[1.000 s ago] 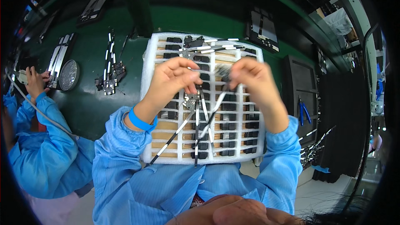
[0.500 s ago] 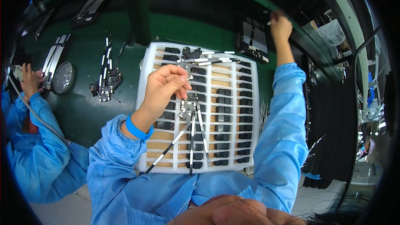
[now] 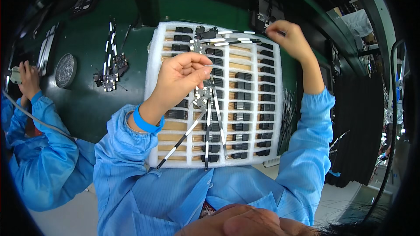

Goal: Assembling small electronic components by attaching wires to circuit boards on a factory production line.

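My left hand (image 3: 183, 75) is over the left half of a white foam tray (image 3: 153, 83). Its thumb and forefinger pinch together; a tiny pale bit shows at the tips, too small to name. Just beneath lies a flex-cable board (image 3: 201, 98), its black-and-white strips trailing toward my body. A second flex-cable assembly (image 3: 209, 32) rests across the tray's far edge, strips pointing right. My right hand (image 3: 291, 39) is above the tray's far right corner, fingers curled and tips together. What they hold, if anything, I cannot make out.
Black connectors (image 3: 243, 85) fill many tray slots. Left on the green table are another flex-cable assembly (image 3: 109, 76) and a round textured disc (image 3: 66, 71). Far left, a co-worker's hand (image 3: 29, 78) holds a small pale object. A dark panel (image 3: 267, 11) lies far right.
My right hand has drawn back from the far right toward the tray corner. My left hand has shifted slightly right over the board. The whole view has shifted a little.
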Tool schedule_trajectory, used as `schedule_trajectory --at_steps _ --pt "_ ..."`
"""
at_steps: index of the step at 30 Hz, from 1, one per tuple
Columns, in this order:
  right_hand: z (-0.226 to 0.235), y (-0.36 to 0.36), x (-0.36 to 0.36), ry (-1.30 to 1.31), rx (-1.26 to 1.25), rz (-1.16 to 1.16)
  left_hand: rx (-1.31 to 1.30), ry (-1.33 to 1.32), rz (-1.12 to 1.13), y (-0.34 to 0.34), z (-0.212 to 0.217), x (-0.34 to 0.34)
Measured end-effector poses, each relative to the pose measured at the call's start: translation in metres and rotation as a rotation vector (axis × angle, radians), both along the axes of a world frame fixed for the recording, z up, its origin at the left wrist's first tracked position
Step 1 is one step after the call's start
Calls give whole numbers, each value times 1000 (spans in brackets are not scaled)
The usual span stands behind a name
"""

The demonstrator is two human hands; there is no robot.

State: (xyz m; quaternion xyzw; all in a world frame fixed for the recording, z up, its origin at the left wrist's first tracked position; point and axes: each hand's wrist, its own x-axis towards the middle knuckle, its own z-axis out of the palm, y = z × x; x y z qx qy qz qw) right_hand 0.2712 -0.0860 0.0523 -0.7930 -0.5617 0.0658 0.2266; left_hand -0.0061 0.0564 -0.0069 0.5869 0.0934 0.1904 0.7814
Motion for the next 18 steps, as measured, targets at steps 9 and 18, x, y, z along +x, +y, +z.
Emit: schedule_trajectory --at_steps 9,18 --pt "-31 -31 -95 -239 -75 249 712 20 205 -1 3 0" --pt "-36 -30 -107 -385 -162 194 1240 44 87 -8 -4 1"
